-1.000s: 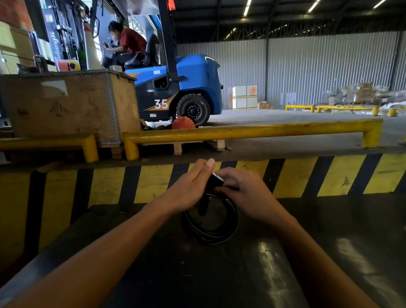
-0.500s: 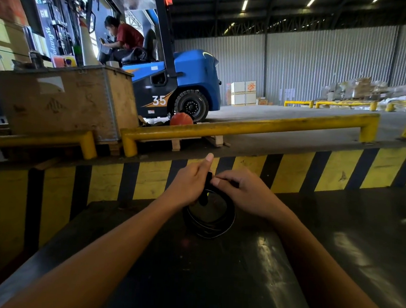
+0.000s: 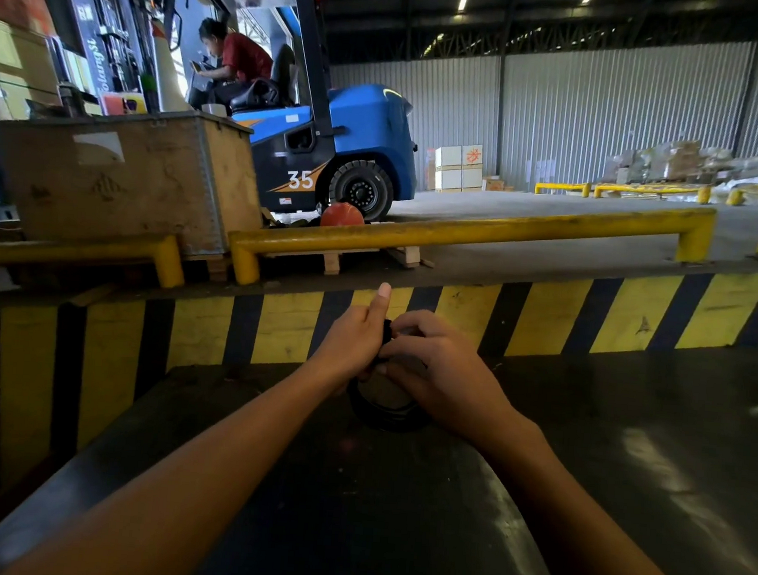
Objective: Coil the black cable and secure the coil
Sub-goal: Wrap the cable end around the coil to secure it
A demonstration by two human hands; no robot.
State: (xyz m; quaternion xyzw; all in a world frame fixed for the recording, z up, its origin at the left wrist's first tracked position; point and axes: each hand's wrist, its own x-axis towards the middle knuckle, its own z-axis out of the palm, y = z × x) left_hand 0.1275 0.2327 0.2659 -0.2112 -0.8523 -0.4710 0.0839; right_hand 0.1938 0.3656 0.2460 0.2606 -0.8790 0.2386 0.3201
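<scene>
The black cable (image 3: pixel 383 417) is wound into a small round coil that stands upright on the dark table (image 3: pixel 350 512), just in front of me. My left hand (image 3: pixel 355 340) grips the coil's upper left side, with one finger pointing straight up. My right hand (image 3: pixel 434 369) is closed over the top and right of the coil, covering most of it. Only the lower arc of the coil shows below my hands. Whatever my fingertips pinch at the top is hidden.
A yellow-and-black striped wall (image 3: pixel 547 318) runs right behind the table. Beyond it stand yellow guard rails (image 3: pixel 463 232), a wooden crate (image 3: pixel 122 181) and a blue forklift (image 3: pixel 333 156) with a person seated in it. Stacked boxes (image 3: pixel 459 166) line the far wall.
My right hand has closed down further over the coil, hiding more of it. The left hand's finger now sticks up straighter. The coil stays in the same spot.
</scene>
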